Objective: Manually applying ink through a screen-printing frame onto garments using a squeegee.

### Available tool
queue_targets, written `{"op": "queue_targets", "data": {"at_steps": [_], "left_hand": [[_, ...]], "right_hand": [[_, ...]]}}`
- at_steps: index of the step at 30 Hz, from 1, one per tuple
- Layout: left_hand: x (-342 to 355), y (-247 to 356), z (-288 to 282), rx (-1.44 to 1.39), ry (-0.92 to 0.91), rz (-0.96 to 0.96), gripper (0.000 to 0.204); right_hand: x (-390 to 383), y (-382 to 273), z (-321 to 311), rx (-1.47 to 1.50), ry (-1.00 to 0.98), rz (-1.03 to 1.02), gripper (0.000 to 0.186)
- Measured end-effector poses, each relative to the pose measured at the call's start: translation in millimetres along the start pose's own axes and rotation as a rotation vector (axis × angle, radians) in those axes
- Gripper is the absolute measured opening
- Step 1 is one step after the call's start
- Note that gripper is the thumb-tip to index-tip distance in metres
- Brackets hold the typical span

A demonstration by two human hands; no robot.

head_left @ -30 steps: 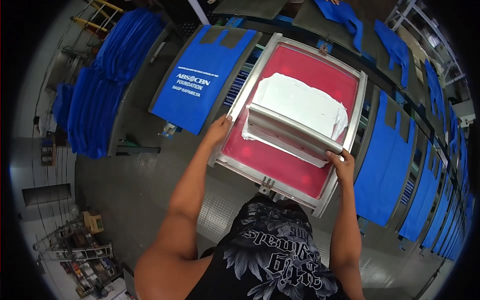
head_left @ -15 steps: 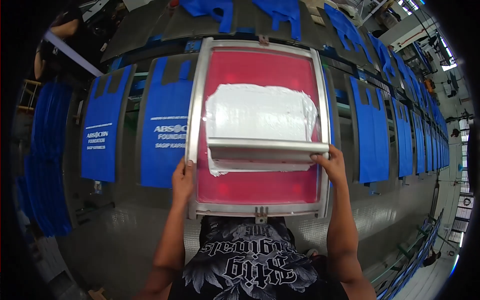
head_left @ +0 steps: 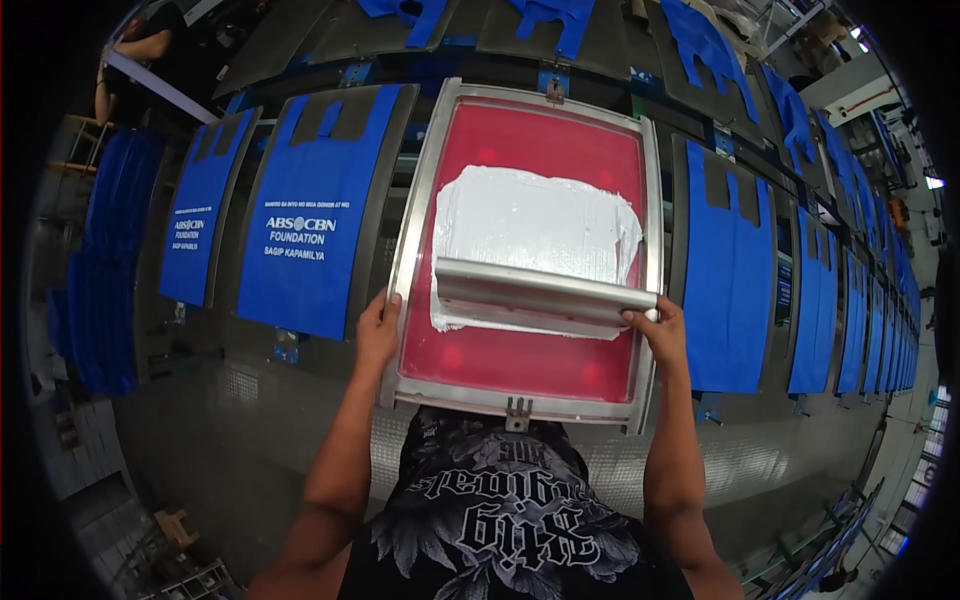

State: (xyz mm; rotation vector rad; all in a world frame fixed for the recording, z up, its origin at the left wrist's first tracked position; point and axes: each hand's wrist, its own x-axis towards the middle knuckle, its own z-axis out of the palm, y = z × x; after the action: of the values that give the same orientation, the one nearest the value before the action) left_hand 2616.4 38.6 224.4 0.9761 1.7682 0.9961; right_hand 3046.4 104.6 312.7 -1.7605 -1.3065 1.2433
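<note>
A metal-framed screen with red mesh lies in front of me, a thick patch of white ink spread over its middle. Across the lower part of the ink is a long metal squeegee. My right hand grips that squeegee's right end, thumb on it, beside the frame's right rail. My left hand is closed on the frame's left rail, level with the squeegee.
Flat platens hold blue bags, printed white at the left and plain at the right; another row runs beyond the screen. Blue bags are piled at far left. Another person's arm shows at upper left, by a metal bar.
My view has swung round, so the screen sits straighter and a second printed bag shows at left. Both hands keep their grips on the frame and squeegee.
</note>
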Motion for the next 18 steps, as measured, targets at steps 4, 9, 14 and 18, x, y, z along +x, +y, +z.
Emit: {"op": "queue_targets", "data": {"at_steps": [4,9,14,18], "left_hand": [[5,-24,16,0.136,0.049,0.014,0.046],[7,-14,26,-0.026,0.038,-0.039,0.046],[13,-19,25,-0.045,-0.004,-0.061,0.046],[8,-18,27,-0.050,-0.026,-0.068,0.045]], "right_hand": [[15,25,-10,-0.116,0.036,0.003,0.035],[19,20,-5,-0.055,-0.042,-0.015,0.035],[19,30,-4,0.012,-0.032,-0.104,0.036],[16,39,-2,0.037,-0.032,-0.043,0.037]]}}
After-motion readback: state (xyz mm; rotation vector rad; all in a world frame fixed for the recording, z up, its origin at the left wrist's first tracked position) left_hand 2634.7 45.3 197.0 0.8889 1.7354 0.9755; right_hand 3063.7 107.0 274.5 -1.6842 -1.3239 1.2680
